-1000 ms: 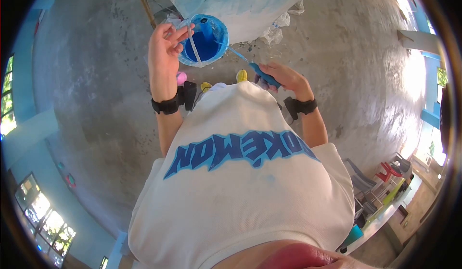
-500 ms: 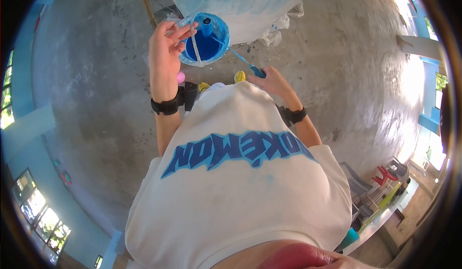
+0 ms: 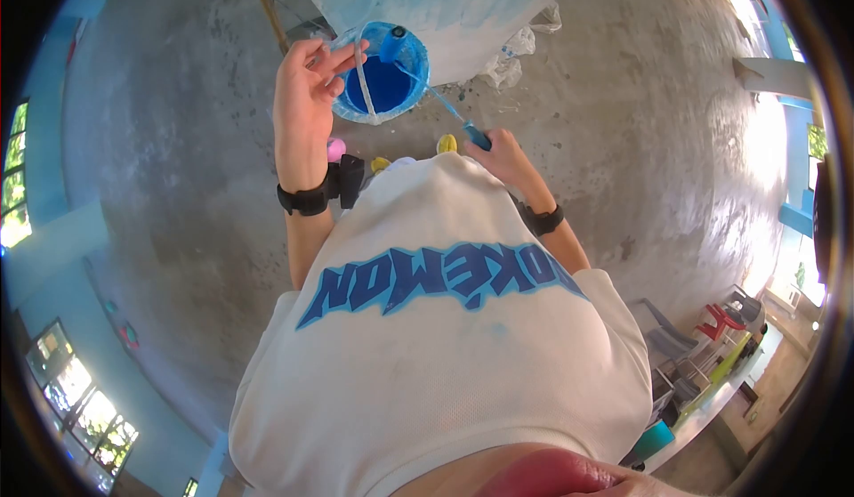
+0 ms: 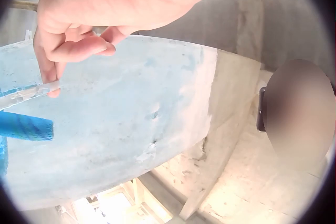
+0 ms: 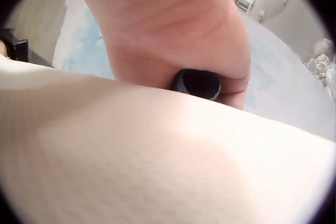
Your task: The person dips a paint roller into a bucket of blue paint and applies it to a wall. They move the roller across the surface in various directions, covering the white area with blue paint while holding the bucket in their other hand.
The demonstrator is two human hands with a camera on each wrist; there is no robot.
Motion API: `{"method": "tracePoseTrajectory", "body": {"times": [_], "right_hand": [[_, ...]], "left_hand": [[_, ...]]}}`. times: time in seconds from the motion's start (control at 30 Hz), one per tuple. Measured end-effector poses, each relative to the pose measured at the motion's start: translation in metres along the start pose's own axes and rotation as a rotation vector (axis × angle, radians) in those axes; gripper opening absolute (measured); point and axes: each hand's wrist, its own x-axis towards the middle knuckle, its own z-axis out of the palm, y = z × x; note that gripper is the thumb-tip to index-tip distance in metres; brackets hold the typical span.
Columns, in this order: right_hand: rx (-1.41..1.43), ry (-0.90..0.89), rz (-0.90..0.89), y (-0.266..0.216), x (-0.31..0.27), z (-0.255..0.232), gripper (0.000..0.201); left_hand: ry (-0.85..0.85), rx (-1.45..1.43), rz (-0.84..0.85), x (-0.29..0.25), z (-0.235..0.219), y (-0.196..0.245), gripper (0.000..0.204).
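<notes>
My left hand [image 3: 302,114] holds a bucket's pale handle [image 3: 365,79] hooked over its fingertips; the left wrist view shows the handle [image 4: 31,94] across the ends of the bent fingers. Below hangs a blue-smeared bucket [image 3: 418,56] with deep blue paint [image 3: 382,88] inside. A paint roller's blue sleeve [image 3: 390,49] leans at the bucket's far wall, its end above the paint. My right hand [image 3: 509,157] grips the roller's blue handle [image 3: 477,135]. In the right wrist view, the dark butt of the roller handle [image 5: 202,83] sticks out of the palm, partly hidden behind the shirt.
A partly blue-painted wall [image 3: 436,8] rises just past the bucket. Crumpled plastic [image 3: 507,65] lies at its foot on the right, and a bamboo pole [image 3: 267,3] leans on the left. Yellow-tipped shoes [image 3: 447,143] and a pink object [image 3: 335,149] show below; chairs [image 3: 667,337] stand lower right.
My right hand has turned over on the roller handle and drawn closer to the shirt. The roller sleeve has tilted and shifted right in the bucket, while the left hand stays nearly still.
</notes>
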Motion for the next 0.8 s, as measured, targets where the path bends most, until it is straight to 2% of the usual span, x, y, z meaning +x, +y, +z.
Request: {"method": "tracePoseTrajectory", "body": {"times": [0.33,0.47,0.67,0.8], "right_hand": [[0.001,0.028,-0.05,0.02,0.003,0.008,0.036],[0.014,-0.004,-0.011,0.005,-0.003,0.002,0.034],[0.011,0.004,-0.053,0.002,-0.003,-0.003,0.033],[0.031,-0.003,-0.02,0.008,-0.003,0.002,0.032]], "left_hand": [[-0.017,0.004,-0.02,0.001,0.002,0.003,0.02],[-0.002,0.013,-0.015,0.001,0.001,0.002,0.019],[-0.019,0.003,-0.039,0.003,0.002,0.002,0.02],[-0.018,-0.002,-0.037,0.0,0.0,0.001,0.02]]}}
